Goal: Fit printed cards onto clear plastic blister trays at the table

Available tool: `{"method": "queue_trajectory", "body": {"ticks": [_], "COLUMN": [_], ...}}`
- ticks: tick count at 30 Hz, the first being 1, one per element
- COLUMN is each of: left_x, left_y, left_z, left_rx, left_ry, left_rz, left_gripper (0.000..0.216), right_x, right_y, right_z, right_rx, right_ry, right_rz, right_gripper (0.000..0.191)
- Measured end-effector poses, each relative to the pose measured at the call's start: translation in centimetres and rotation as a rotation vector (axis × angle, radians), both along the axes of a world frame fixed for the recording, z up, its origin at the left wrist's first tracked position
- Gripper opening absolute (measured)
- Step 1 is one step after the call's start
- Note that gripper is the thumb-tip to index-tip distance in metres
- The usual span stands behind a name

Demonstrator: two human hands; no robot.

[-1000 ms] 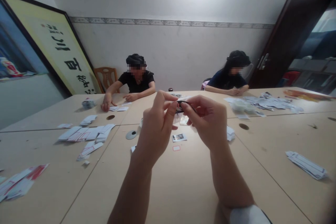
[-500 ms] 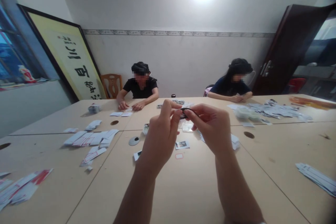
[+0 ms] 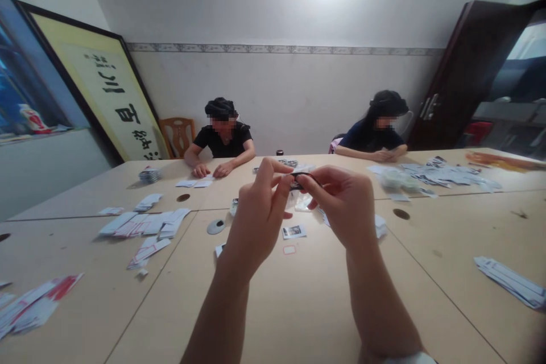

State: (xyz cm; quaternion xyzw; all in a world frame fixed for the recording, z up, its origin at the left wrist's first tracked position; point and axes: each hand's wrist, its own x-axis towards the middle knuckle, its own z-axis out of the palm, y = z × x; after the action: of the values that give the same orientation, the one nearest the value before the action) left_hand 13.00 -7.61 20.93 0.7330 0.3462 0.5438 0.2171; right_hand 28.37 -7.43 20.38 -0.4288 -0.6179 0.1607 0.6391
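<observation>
Both of my hands are raised above the table and pinch one small dark object [image 3: 300,178] between their fingertips. My left hand [image 3: 258,213] has its thumb and forefinger closed on the object's left end. My right hand [image 3: 346,205] grips the right end, fingers curled. What the object is cannot be made out. Below the hands, a small photo card [image 3: 293,231] and a tiny red-edged label [image 3: 289,249] lie on the tan table [image 3: 298,307].
Two other people sit at the far side, one in black [image 3: 222,139] and one in dark blue [image 3: 375,136], hands on the table. Stacks of white cards [image 3: 145,224] lie left, more at the right [image 3: 509,281] and far right [image 3: 430,173]. A grey disc [image 3: 215,226] is near.
My hands keep the same pinch on the dark object. The view has shifted slightly, and the person in black has drawn the hands closer together.
</observation>
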Motion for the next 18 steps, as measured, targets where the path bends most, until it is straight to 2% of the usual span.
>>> {"method": "queue_trajectory", "body": {"ticks": [7,18], "left_x": [-0.13,-0.42], "left_y": [-0.16,-0.07], "left_z": [-0.04,0.27], "left_rx": [-0.048,-0.117], "left_ry": [-0.067,-0.224], "left_rz": [-0.050,-0.157], "left_gripper": [0.026,0.026], "right_x": [0.01,0.62], "right_y": [-0.02,-0.83], "right_z": [0.18,0.63], "right_rx": [0.010,0.017], "right_ry": [0.043,0.197], "right_rz": [0.024,0.294], "right_gripper": [0.027,0.026]}}
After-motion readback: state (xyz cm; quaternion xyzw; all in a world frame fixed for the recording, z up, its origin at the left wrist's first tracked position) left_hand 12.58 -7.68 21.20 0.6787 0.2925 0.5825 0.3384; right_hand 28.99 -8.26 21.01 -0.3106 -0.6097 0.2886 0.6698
